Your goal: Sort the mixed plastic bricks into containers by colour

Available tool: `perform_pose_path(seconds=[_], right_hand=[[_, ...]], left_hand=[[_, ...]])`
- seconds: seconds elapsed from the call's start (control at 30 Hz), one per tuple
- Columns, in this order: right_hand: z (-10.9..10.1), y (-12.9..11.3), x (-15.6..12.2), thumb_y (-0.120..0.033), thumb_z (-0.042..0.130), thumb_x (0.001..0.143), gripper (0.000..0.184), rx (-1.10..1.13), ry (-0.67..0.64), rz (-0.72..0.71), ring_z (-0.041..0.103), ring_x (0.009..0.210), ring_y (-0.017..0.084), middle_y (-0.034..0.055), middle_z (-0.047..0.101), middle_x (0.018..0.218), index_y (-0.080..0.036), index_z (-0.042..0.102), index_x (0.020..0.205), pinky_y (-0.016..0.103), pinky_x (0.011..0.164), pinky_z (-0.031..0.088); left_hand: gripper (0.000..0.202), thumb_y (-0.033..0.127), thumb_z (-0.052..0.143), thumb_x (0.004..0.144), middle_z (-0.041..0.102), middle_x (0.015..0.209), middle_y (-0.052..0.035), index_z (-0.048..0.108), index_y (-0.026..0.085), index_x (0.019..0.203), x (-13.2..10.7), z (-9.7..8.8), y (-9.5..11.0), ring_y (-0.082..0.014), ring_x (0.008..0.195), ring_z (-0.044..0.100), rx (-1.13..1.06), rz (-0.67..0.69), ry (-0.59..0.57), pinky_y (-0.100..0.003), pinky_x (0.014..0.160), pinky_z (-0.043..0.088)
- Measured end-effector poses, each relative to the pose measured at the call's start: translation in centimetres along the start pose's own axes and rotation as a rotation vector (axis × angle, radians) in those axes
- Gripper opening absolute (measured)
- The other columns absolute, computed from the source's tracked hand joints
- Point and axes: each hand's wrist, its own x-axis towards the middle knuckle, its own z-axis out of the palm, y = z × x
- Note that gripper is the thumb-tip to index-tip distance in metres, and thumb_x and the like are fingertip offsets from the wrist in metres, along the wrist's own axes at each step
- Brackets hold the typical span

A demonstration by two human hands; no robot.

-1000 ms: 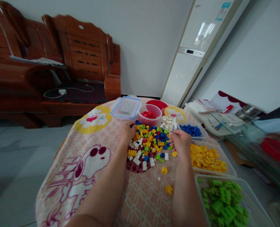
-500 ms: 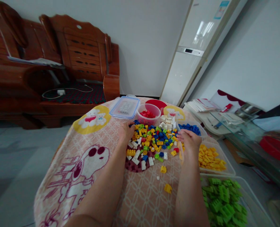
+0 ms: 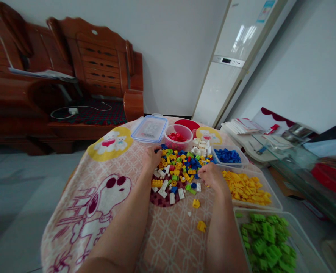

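Note:
A pile of mixed bricks [image 3: 182, 168] in yellow, blue, green, white and red lies on the cartoon-print cloth [image 3: 99, 197]. My left hand [image 3: 152, 157] rests on the pile's far left edge, fingers curled down among the bricks. My right hand [image 3: 210, 175] sits at the pile's right side, fingers bent down onto the bricks; what they pinch is hidden. Just right of it stands the tray of yellow bricks [image 3: 249, 187].
A tray of green bricks [image 3: 266, 240] is at the near right, a tray of blue bricks [image 3: 228, 156] farther back. Behind the pile stand a tub of red bricks [image 3: 178, 137], white bricks [image 3: 201, 146] and a clear lid [image 3: 150, 129]. Loose yellow bricks [image 3: 201, 226] lie near me.
My right hand went right over the yellow tray, then came back left onto the pile's right side. My left hand stayed put.

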Motion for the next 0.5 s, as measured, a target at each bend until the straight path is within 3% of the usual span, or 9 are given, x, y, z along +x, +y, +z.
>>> perform_pose_path(seconds=[0.17, 0.3, 0.43, 0.5], right_hand=[[0.3, -1.3, 0.0, -0.019, 0.065, 0.071, 0.01, -0.25, -0.055, -0.027, 0.068, 0.081, 0.019, 0.0075, 0.072, 0.075, -0.018, 0.075, 0.072, 0.023, 0.067, 0.042], [0.8, -1.9, 0.3, -0.017, 0.068, 0.069, 0.019, -0.383, -0.051, 0.008, 0.067, 0.096, 0.023, 0.0118, 0.074, 0.093, -0.019, 0.076, 0.086, 0.026, 0.075, 0.043], [1.0, -1.6, 0.4, -0.013, 0.061, 0.073, 0.021, -0.366, -0.012, -0.007, 0.066, 0.101, 0.022, 0.0131, 0.074, 0.097, -0.017, 0.076, 0.087, 0.026, 0.081, 0.044], [0.9, -1.3, 0.4, -0.014, 0.06, 0.075, 0.019, -0.256, 0.021, -0.023, 0.067, 0.097, 0.021, 0.0113, 0.075, 0.092, -0.017, 0.076, 0.084, 0.024, 0.08, 0.046]], left_hand=[[0.036, 0.027, 0.054, 0.084, 0.074, 0.112, -0.0059, 0.074, 0.021, 0.113, -0.1, 0.0, 0.0, -0.0233, 0.101, 0.067, 0.001, 0.008, 0.012, -0.034, 0.093, 0.05], [0.037, 0.026, 0.054, 0.083, 0.074, 0.113, -0.0072, 0.074, 0.021, 0.113, -0.1, 0.0, 0.0, -0.0241, 0.102, 0.067, -0.012, 0.005, 0.009, -0.035, 0.094, 0.05], [0.036, 0.026, 0.053, 0.084, 0.074, 0.113, -0.0063, 0.073, 0.021, 0.114, -0.2, -0.2, 0.2, -0.0236, 0.103, 0.066, -0.003, 0.001, 0.006, -0.034, 0.094, 0.05], [0.036, 0.026, 0.053, 0.084, 0.074, 0.114, -0.0056, 0.073, 0.021, 0.114, -0.2, -0.2, 0.2, -0.0228, 0.103, 0.066, -0.007, 0.009, 0.008, -0.032, 0.094, 0.049]])
